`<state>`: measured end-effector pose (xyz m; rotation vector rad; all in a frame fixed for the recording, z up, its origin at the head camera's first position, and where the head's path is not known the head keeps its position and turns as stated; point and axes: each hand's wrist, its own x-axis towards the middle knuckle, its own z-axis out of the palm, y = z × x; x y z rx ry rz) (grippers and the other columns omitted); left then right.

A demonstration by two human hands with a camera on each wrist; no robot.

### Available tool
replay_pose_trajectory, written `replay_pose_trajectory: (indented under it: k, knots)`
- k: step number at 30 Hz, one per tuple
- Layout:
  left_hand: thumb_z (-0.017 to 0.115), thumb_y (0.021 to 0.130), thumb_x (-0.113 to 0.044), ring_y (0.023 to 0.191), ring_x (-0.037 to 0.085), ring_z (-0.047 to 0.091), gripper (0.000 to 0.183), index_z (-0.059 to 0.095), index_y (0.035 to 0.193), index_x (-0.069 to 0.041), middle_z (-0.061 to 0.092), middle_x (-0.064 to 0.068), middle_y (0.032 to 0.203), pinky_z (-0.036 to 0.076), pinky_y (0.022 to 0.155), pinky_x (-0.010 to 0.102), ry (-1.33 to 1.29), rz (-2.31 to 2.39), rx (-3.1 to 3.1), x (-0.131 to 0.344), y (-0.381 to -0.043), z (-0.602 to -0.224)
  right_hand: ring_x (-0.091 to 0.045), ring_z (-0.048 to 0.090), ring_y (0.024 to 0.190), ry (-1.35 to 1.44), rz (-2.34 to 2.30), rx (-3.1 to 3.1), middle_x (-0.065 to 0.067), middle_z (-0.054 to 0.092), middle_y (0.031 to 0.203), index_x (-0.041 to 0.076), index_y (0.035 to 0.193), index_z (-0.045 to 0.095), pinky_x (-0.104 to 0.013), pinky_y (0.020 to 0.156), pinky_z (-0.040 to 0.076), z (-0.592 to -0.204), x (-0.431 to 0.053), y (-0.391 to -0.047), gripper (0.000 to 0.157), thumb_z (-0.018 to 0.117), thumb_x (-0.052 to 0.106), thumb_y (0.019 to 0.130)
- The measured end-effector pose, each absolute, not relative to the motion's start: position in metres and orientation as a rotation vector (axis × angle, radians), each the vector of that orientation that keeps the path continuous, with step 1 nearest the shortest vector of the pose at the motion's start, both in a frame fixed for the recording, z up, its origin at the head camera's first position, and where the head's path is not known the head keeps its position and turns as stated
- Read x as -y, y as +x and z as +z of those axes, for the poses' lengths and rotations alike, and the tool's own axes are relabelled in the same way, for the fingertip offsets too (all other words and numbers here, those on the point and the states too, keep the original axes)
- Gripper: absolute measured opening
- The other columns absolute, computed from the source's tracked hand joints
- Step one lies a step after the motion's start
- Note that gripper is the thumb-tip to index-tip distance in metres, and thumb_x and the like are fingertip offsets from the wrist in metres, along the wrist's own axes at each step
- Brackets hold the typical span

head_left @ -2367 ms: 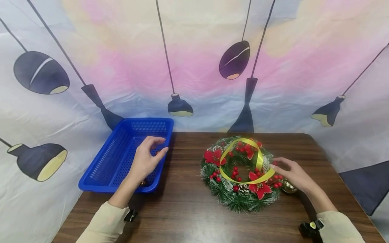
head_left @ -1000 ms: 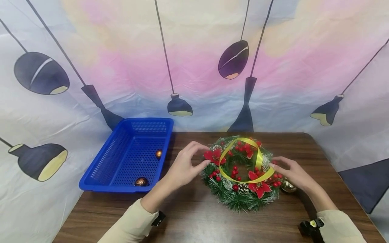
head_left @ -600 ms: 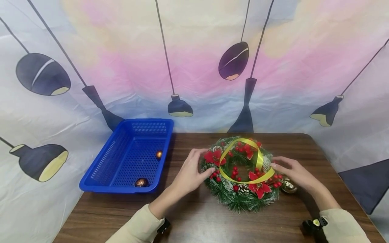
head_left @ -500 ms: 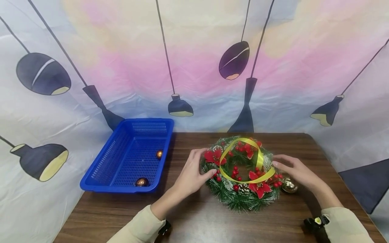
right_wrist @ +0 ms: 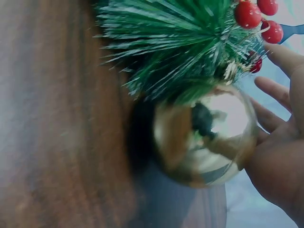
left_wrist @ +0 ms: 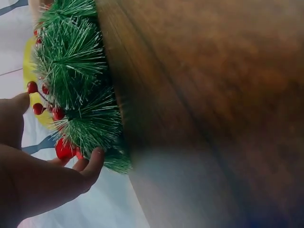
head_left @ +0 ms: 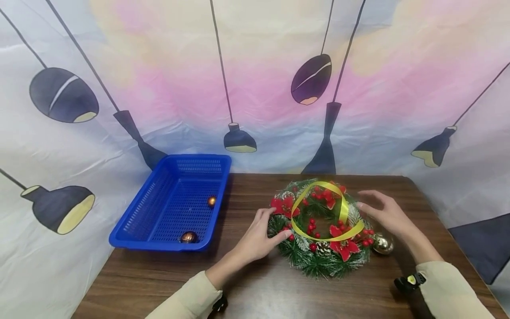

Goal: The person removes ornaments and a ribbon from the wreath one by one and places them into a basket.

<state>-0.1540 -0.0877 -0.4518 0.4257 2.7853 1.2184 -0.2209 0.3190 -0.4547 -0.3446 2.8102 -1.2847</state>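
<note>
A green Christmas wreath (head_left: pixel 318 266) with red flowers, red berries, pine cones and a looped yellow ribbon (head_left: pixel 299 199) lies on the table. My left hand (head_left: pixel 255 241) grips its left side, thumb over the berries and fingers curled at the outer edge beside a red flower (left_wrist: pixel 66 149). On the far right, my right hand (head_left: pixel 388 217) hovers by the wreath with fingers relaxed and parted, holding nothing. Below its palm, a shiny gold bauble (right_wrist: pixel 204 137) sits against the wreath's right edge.
To the left stands a blue plastic basket (head_left: pixel 133 226) with a copper bauble (head_left: pixel 189 237) and a smaller orange one (head_left: pixel 211 201) inside. The brown wooden table (head_left: pixel 275 297) ends at a fabric backdrop (head_left: pixel 271 88) printed with lamps.
My left hand left the basket for the wreath's left side, its grip then shifting slightly nearer. The right hand has lifted a little off the wreath's right side. The view has drifted slightly.
</note>
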Motion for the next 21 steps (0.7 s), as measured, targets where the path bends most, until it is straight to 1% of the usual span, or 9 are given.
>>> replay_pose_trajectory:
  k: [4,5,6,7,11,14,17,20,21]
  knots:
    - [0.072,0.091,-0.069,0.141,0.037,0.051,0.1,0.033,0.165,-0.015,0.041,0.013,0.157,0.048,0.11,0.059,0.401,1.196,-2.766,0.085,-0.152,-0.453,-0.047,0.06,0.118,-0.377,-1.268,-2.764,-0.027,0.064,0.13,0.006,0.156,0.048,-0.062,0.096,0.048,-0.451,-0.317,-0.23,0.064,0.066,0.042,0.106]
    - [0.074,0.089,-0.069,0.142,0.037,0.05,0.103,0.032,0.166,-0.014,0.041,0.013,0.158,0.048,0.11,0.059,0.402,1.188,-2.763,0.083,-0.151,-0.454,-0.046,0.059,0.121,-0.397,-1.251,-2.76,-0.027,0.064,0.13,0.005,0.156,0.048,-0.061,0.097,0.048,-0.451,-0.317,-0.231,0.063,0.065,0.041,0.106]
    - [0.075,0.088,-0.069,0.143,0.037,0.049,0.105,0.031,0.166,-0.015,0.04,0.014,0.158,0.048,0.11,0.059,0.402,1.183,-2.757,0.082,-0.151,-0.455,-0.044,0.062,0.116,-0.408,-1.245,-2.745,-0.027,0.064,0.13,0.005,0.156,0.049,-0.059,0.096,0.049,-0.451,-0.317,-0.232,0.063,0.065,0.041,0.107]
    - [0.076,0.087,-0.069,0.143,0.036,0.049,0.106,0.03,0.166,-0.015,0.04,0.013,0.158,0.048,0.11,0.059,0.4,1.174,-2.757,0.081,-0.15,-0.456,-0.043,0.064,0.114,-0.419,-1.244,-2.726,-0.027,0.065,0.13,0.004,0.156,0.049,-0.059,0.096,0.05,-0.451,-0.316,-0.234,0.062,0.065,0.04,0.107]
    - [0.078,0.085,-0.07,0.143,0.036,0.048,0.109,0.029,0.166,-0.014,0.039,0.014,0.158,0.049,0.11,0.058,0.388,1.158,-2.773,0.077,-0.151,-0.46,-0.051,0.055,0.131,-0.457,-1.255,-2.667,-0.03,0.048,0.154,0.002,0.153,0.052,-0.069,0.103,0.046,-0.455,-0.317,-0.236,0.058,0.064,0.037,0.108]
    - [0.078,0.083,-0.071,0.144,0.036,0.047,0.111,0.03,0.165,-0.015,0.038,0.014,0.159,0.048,0.11,0.059,0.381,1.16,-2.782,0.074,-0.153,-0.462,-0.055,0.044,0.14,-0.461,-1.257,-2.653,-0.031,0.046,0.156,0.002,0.151,0.054,-0.075,0.106,0.04,-0.458,-0.318,-0.236,0.056,0.063,0.036,0.108]
    - [0.078,0.082,-0.073,0.144,0.035,0.047,0.112,0.03,0.165,-0.015,0.036,0.014,0.16,0.048,0.11,0.059,0.398,1.152,-2.781,0.073,-0.156,-0.462,-0.057,0.04,0.142,-0.466,-1.237,-2.665,-0.031,0.047,0.155,0.002,0.15,0.056,-0.077,0.106,0.038,-0.459,-0.319,-0.234,0.055,0.063,0.036,0.108]
    - [0.078,0.084,-0.072,0.144,0.034,0.046,0.11,0.031,0.165,-0.015,0.037,0.014,0.159,0.048,0.11,0.058,0.437,1.117,-2.776,0.075,-0.16,-0.459,-0.058,0.042,0.14,-0.479,-1.215,-2.683,-0.032,0.049,0.153,0.0,0.148,0.056,-0.077,0.105,0.039,-0.457,-0.319,-0.232,0.053,0.064,0.034,0.108]
    - [0.078,0.084,-0.071,0.144,0.034,0.046,0.109,0.031,0.165,-0.014,0.038,0.014,0.158,0.049,0.11,0.057,0.452,1.105,-2.774,0.077,-0.163,-0.457,-0.055,0.049,0.136,-0.483,-1.21,-2.688,-0.032,0.05,0.152,0.0,0.148,0.056,-0.075,0.104,0.042,-0.457,-0.319,-0.231,0.053,0.065,0.033,0.108]
